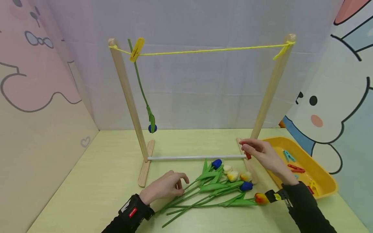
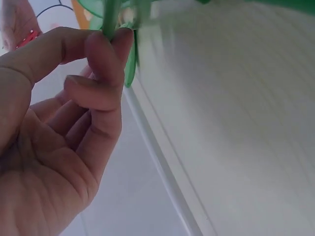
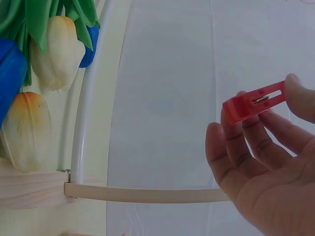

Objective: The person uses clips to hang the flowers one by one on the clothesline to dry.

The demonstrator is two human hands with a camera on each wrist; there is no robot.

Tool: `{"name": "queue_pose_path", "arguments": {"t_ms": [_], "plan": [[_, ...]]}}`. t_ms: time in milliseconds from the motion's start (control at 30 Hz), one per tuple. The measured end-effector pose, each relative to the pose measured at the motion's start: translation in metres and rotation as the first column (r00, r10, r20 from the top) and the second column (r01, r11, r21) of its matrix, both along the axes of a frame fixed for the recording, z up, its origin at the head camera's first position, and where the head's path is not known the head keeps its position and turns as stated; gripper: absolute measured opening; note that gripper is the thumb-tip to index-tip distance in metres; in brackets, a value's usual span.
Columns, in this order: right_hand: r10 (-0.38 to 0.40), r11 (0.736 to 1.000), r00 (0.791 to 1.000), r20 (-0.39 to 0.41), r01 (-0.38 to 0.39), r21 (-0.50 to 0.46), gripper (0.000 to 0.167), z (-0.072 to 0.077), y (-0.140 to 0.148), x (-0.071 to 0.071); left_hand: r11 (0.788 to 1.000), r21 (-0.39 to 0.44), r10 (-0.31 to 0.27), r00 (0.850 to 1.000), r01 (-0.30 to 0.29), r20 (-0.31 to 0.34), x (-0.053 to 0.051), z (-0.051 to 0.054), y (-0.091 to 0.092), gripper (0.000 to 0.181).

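Observation:
My left hand (image 1: 166, 187) is at the stem ends of a loose bunch of artificial tulips (image 1: 212, 187). In the left wrist view its thumb and forefinger (image 2: 101, 56) pinch a green stem (image 2: 111, 17), the other fingers curled. My right hand (image 1: 269, 157), raised beside the right post, holds a red clothespin (image 1: 247, 152) between thumb and fingers; the right wrist view shows this clothespin (image 3: 253, 102) side on. A blue tulip (image 1: 152, 128) hangs head down from the yellow string (image 1: 204, 51), its stem held by a yellow clothespin (image 1: 137, 50) near the left post.
Two wooden posts (image 1: 128, 100) stand on flat feet joined by a white rod (image 1: 195, 157). A yellow tray (image 1: 332, 187) with several coloured clothespins lies at the right, partly behind my right forearm. Cartoon-printed side panels and a pale backdrop (image 1: 198, 97) surround the table.

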State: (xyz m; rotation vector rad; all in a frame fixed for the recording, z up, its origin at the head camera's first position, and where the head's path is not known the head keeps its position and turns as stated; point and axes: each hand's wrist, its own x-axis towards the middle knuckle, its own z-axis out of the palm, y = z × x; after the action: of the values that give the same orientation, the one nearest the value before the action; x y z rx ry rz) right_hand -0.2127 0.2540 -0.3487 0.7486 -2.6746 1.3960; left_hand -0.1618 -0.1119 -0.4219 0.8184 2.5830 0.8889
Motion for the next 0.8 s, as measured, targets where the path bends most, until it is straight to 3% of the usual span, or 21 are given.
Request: {"name": "queue_pose_path", "arguments": {"t_ms": [267,433,533,633,800], "plan": [[0.002,1.0,1.0,0.015,-0.002,-0.006,0.034,0.0,0.0,-0.001,0.984,0.11,-0.15,0.987,0.143,0.059,-0.003,0.004,-0.008,0.011],[-0.016,1.0,1.0,-0.009,0.016,-0.002,0.033,-0.001,0.001,-0.001,0.967,0.181,-0.201,0.974,0.18,0.108,-0.008,0.004,-0.012,0.016],[-0.037,0.999,0.998,-0.043,0.037,-0.014,0.031,-0.002,0.001,-0.001,0.942,0.28,-0.244,0.949,0.183,0.201,-0.011,0.003,-0.017,0.025],[-0.065,0.997,0.995,-0.071,0.063,-0.036,0.029,-0.001,0.0,0.0,0.918,0.359,-0.268,0.93,0.167,0.253,-0.012,0.005,-0.022,0.031],[-0.113,0.991,0.988,-0.107,0.105,-0.077,0.026,0.0,0.0,0.0,0.893,0.432,-0.252,0.935,0.125,0.25,-0.013,0.008,-0.024,0.031]]}}
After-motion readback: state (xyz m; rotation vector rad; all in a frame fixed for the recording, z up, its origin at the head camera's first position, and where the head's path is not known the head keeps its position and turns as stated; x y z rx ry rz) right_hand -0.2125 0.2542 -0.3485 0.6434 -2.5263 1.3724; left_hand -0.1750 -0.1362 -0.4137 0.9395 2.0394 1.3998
